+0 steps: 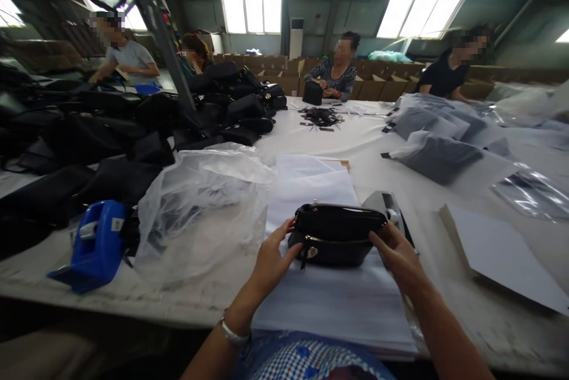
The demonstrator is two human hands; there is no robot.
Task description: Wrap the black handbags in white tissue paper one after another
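A small black handbag (340, 232) with a gold zip across its front and a gold heart-shaped charm is held upright between my two hands. My left hand (276, 254) grips its left end, thumb on the front near the zip pull. At the right end, my right hand (398, 252) has its thumb on the front and its fingers behind. Beneath the bag lies a stack of white paper sheets (329, 303). Just behind my right hand sits a grey and black device (386, 205), partly hidden by the bag.
A blue tape dispenser (100, 243) and crumpled clear plastic (200, 214) lie left, before piled black bags (111, 113). Bags in translucent wrapping (440, 155) and white card (502, 255) lie right. Black straps or tags (320, 117) lie farther back. Several people work across the table.
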